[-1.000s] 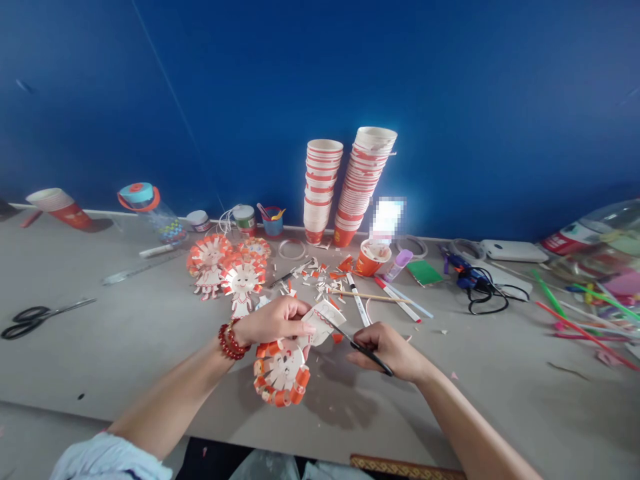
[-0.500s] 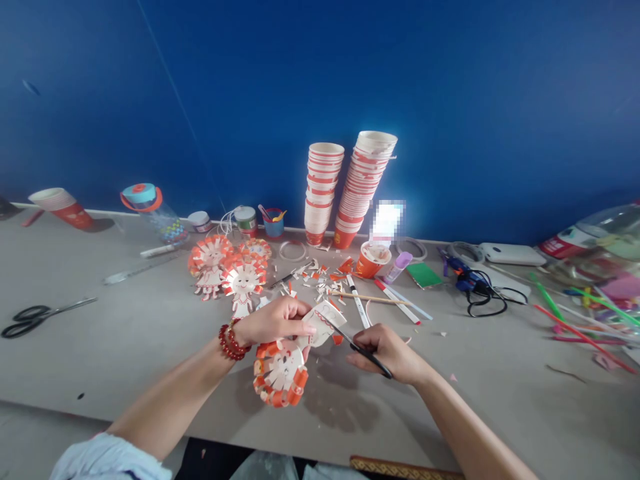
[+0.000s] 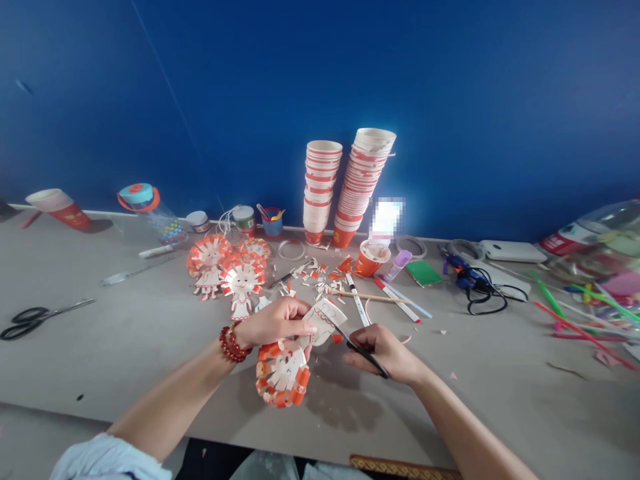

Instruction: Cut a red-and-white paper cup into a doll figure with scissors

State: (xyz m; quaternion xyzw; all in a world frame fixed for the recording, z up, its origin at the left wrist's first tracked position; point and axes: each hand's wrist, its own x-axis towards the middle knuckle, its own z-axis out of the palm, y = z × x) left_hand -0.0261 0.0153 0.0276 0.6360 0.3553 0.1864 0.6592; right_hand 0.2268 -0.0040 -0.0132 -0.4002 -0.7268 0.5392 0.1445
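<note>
The person's left hand [image 3: 275,322] and right hand [image 3: 383,353] are ungloved. Round, glossy dark-red beads form a bracelet [image 3: 230,347] on the left wrist, wound in more than one strand, with a few golden beads. A rumpled pale-blue sleeve [image 3: 107,460] covers the left elbow. Dark cloth [image 3: 213,460] at the bottom edge is probably clothing.

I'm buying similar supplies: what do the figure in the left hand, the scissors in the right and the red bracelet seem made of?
Figure: likely smooth paper-cup card; its curled orange-and-white strips match the cup stacks. Scissors: apparently steel blades, thin and grey; black handles, probably plastic. Red bracelet: glossy beads with highlights; glass, stone or plastic, I can't tell.
</note>
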